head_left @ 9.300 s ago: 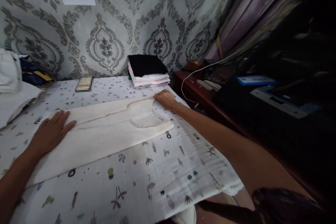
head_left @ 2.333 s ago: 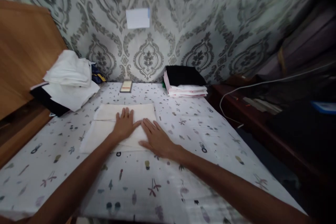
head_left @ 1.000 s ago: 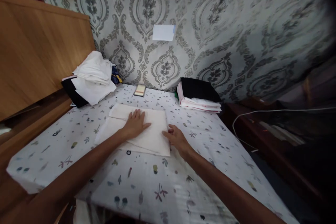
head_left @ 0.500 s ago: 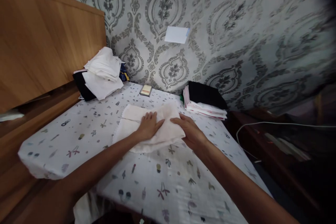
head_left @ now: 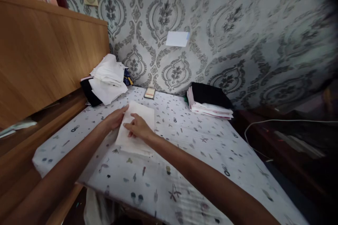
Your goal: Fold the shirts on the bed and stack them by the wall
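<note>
A white cloth (head_left: 144, 112), folded into a narrow upright rectangle, lies on the patterned bed sheet (head_left: 169, 154). My left hand (head_left: 115, 119) grips its left edge, the thumb near the top corner and the other fingers mostly hidden. Across the middle of the cloth rests my right hand (head_left: 138, 127), fingers apart and partly bent, pressing on the top layer without a visible grip.
White and dark folded clothes (head_left: 108, 74) are piled at the back left beside the wooden panel (head_left: 52, 49). A folded stack topped with black cloth (head_left: 210, 95) stands at the back right. A small card (head_left: 149, 93) lies near the wall. A white cable (head_left: 264, 121) runs at right.
The right part of the cloth has been folded over to the left, making it narrower. My right hand moved left onto it, and my left hand shifted from its top to its left edge.
</note>
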The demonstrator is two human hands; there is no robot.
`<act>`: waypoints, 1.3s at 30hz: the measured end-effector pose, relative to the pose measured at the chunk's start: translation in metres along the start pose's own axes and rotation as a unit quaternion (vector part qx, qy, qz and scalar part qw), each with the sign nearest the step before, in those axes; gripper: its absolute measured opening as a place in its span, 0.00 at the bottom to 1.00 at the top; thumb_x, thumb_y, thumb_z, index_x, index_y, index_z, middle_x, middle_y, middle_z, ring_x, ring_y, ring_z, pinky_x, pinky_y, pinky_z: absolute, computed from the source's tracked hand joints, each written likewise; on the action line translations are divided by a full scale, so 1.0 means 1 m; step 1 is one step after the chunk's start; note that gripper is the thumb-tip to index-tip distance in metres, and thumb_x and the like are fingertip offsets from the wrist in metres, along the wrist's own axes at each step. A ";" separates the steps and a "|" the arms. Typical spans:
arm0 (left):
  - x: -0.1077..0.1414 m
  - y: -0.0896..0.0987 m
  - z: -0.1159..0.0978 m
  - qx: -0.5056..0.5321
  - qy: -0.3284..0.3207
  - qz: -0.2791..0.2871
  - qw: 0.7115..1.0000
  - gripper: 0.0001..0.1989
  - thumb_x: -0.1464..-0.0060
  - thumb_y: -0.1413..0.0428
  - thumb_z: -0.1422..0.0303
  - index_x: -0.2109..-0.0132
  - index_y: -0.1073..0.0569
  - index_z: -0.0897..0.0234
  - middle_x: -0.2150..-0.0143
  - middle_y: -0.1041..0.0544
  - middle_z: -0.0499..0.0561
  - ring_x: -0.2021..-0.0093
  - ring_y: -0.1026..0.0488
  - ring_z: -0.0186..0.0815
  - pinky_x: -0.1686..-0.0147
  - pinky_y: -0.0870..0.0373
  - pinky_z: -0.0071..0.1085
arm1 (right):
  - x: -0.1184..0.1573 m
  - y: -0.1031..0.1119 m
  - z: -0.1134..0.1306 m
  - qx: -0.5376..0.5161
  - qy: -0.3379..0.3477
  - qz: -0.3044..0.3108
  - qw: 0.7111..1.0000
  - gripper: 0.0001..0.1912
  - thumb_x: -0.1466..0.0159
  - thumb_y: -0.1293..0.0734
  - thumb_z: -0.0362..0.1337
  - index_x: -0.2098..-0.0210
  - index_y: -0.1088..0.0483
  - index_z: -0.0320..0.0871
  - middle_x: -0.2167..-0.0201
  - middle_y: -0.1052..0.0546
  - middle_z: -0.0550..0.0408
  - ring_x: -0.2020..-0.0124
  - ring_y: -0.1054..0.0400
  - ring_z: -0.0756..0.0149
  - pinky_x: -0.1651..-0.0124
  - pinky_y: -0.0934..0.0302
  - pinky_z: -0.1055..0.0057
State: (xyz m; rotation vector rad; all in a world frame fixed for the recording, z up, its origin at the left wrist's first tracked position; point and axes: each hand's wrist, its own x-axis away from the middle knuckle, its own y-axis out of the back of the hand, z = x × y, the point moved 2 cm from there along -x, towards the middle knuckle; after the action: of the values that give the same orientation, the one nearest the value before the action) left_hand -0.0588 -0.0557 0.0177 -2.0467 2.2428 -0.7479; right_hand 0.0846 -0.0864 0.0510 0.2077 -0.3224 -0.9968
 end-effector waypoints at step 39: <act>-0.141 -0.047 -0.009 -0.667 -0.194 0.026 0.719 0.37 0.38 0.67 0.47 0.37 0.32 0.66 0.36 0.29 0.60 0.37 0.33 0.46 0.39 0.39 0.40 | 0.063 0.005 -0.063 0.329 0.294 -0.031 0.897 0.22 0.26 0.45 0.42 0.36 0.39 0.42 0.33 0.37 0.43 0.31 0.47 0.57 0.31 0.52 0.51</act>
State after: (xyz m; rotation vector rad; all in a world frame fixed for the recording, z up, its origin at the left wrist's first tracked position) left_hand 0.0025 0.0785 -0.0004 -1.9544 2.6817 1.6837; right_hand 0.1429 -0.1358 0.0050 1.1215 -0.0820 -0.8087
